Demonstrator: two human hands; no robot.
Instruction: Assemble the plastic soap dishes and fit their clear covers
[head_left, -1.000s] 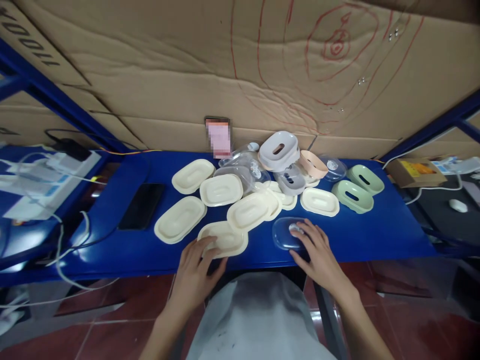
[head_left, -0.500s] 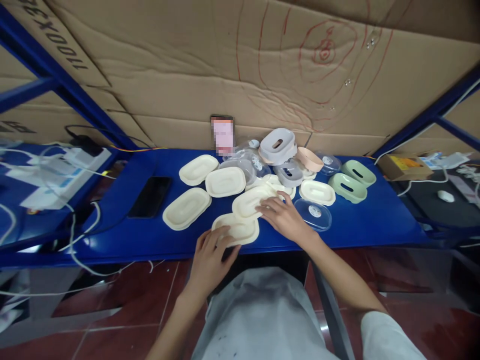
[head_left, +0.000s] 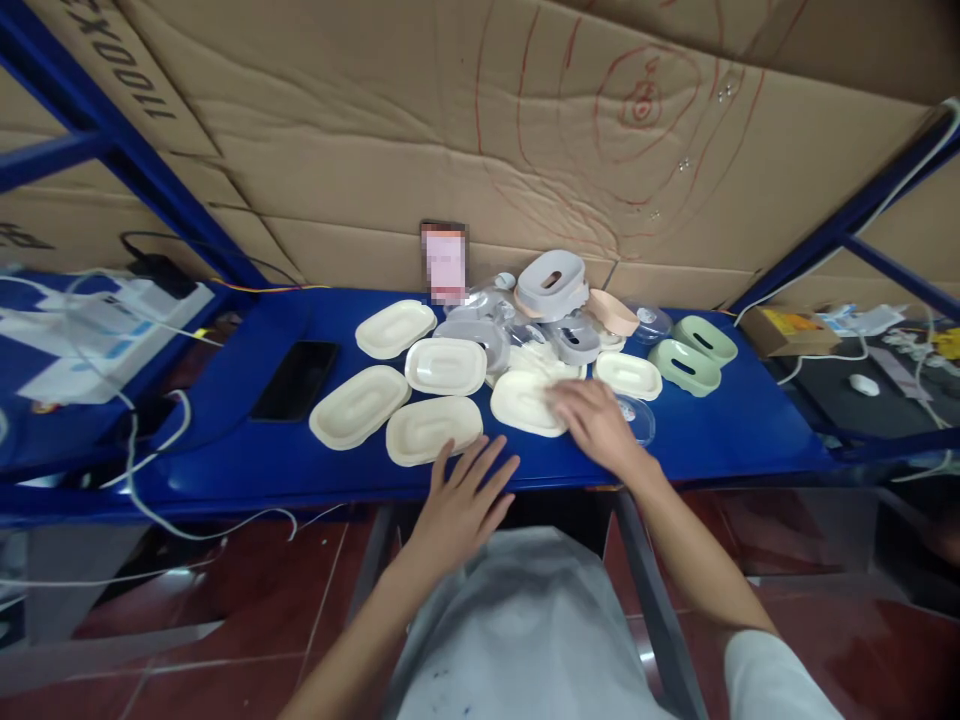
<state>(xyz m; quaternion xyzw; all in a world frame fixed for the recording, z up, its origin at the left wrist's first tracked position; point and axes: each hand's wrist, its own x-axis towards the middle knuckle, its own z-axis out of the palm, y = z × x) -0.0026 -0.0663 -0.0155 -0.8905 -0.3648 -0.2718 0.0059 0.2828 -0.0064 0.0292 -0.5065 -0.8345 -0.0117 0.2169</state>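
My left hand (head_left: 466, 500) lies with fingers spread, its fingertips at the front edge of a cream oval dish (head_left: 433, 428). My right hand (head_left: 596, 412), a little blurred, has bent fingers on the right end of another cream dish (head_left: 525, 403); its thumb is hidden. More shallow cream dishes lie to the left (head_left: 360, 405), behind (head_left: 446, 366) and on the right (head_left: 628, 375). Beside my right wrist, a clear plastic lid (head_left: 640, 420) is partly covered by the hand.
Behind the dishes are a grey slotted soap box (head_left: 551, 285), a peach box (head_left: 613, 312), clear lids and two green slotted trays (head_left: 684, 367). A black phone (head_left: 295, 380) lies on the blue table (head_left: 225, 440). Another phone (head_left: 445, 265) leans on the cardboard. White cables hang at left.
The front cream dish has shifted left, and my left hand has opened out beside it. My right hand and its dish have moved right, separating the two dishes.
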